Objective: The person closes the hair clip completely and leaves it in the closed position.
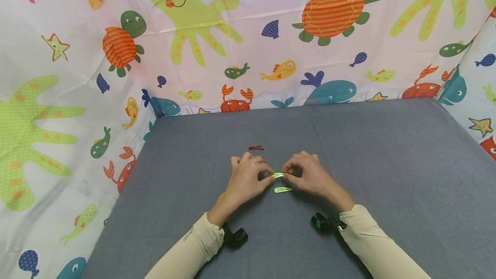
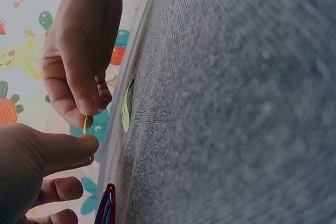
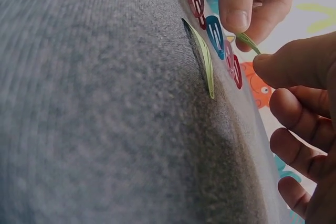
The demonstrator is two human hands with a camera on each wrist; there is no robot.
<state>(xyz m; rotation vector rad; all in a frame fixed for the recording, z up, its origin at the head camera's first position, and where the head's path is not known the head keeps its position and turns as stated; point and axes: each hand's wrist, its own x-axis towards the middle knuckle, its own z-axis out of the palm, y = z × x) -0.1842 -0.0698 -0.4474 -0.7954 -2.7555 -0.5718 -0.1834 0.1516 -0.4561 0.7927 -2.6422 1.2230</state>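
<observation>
My left hand (image 1: 248,179) and right hand (image 1: 311,176) pinch a green hair clip (image 1: 277,175) at opposite ends, presumably because something so small needs steadying from both sides.

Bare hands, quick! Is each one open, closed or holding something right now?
Left hand: holding, with one end of a slim yellow-green hair clip pinched.
Right hand: holding, with the same clip's other end pinched.
</observation>
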